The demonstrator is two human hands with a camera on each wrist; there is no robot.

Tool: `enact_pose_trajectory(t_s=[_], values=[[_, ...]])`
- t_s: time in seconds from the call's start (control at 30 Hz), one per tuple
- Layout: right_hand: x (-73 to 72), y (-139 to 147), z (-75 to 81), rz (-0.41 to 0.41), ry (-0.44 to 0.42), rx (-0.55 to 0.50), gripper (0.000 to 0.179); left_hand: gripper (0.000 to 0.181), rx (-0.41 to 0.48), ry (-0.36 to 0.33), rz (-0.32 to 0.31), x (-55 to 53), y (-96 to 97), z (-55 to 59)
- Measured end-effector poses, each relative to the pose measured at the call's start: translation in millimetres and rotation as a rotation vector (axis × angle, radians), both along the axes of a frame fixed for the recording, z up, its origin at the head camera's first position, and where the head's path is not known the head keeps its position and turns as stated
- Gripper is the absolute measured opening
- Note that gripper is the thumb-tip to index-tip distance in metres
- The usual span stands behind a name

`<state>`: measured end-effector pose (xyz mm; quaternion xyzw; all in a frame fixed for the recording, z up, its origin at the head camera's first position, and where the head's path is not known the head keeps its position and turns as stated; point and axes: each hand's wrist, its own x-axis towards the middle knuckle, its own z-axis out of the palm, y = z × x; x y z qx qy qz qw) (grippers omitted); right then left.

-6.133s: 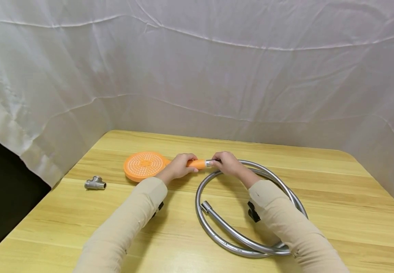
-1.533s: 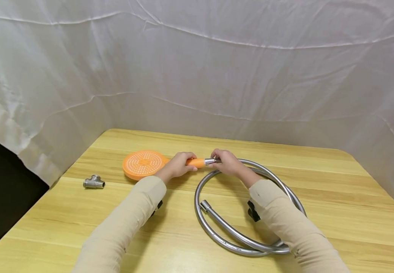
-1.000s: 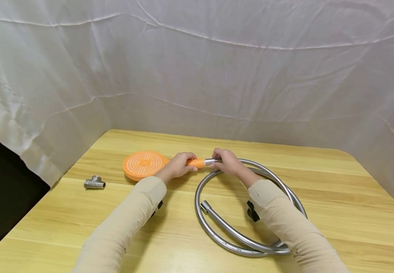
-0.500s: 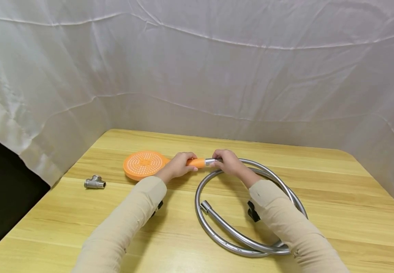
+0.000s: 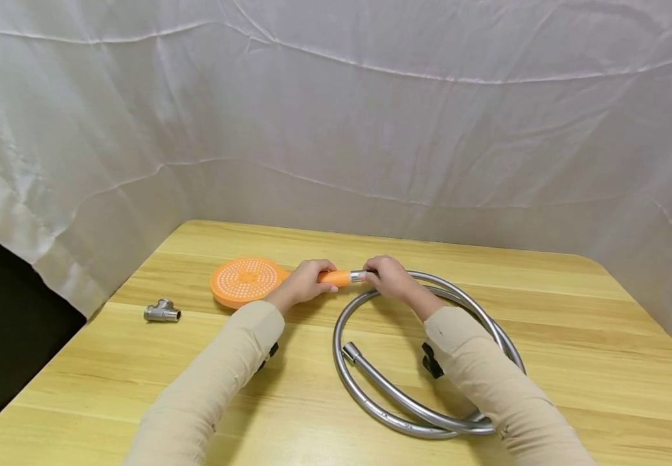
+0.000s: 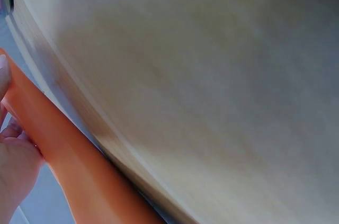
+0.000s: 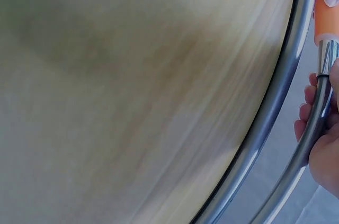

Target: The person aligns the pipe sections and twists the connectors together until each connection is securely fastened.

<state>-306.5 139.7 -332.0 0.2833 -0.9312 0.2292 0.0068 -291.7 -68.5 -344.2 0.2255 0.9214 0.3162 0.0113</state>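
An orange shower head (image 5: 246,281) with a round, perforated face lies at the back left of centre, its handle (image 5: 336,278) pointing right. My left hand (image 5: 303,283) grips that handle; the left wrist view shows the orange handle (image 6: 69,150) between thumb and fingers. At the handle's tip, the chrome end fitting (image 7: 327,57) of a metal shower hose (image 5: 342,372) meets the orange, with no gap visible. My right hand (image 5: 391,278) holds the hose at this fitting, fingers curled round it in the right wrist view. The hose's other end (image 5: 350,352) lies loose inside the coil.
A small metal tee fitting (image 5: 162,311) lies on the left of the wooden table (image 5: 301,401). The coiled hose spreads under and beside the right forearm. Pale cloth (image 5: 336,129) hangs behind the table and along its sides.
The right hand's fingers have shifted slightly about the chrome fitting, now covering more of it than one second ago. The left hand, shower head, tee fitting and hose coil stay in place.
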Motion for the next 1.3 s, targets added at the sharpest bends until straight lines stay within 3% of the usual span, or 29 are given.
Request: enact_pose_trajectory(t_s=[0.23,0.53,1.3], values=[[1.7,-0.5,0.1,-0.012,-0.026,-0.039,0.021,0.034,0.083,-0.073,0.04,0.6,0.6,0.8],[0.0,-0.1,-0.9,-0.031,-0.082,-0.096,0.016,0.037,0.106,-0.054,0.042,0.4,-2.1,0.7],[0.2,1.5,-1.2,-0.042,-0.057,-0.128,0.014,0.036,0.117,-0.074,0.05,1.9,-2.8,1.9]])
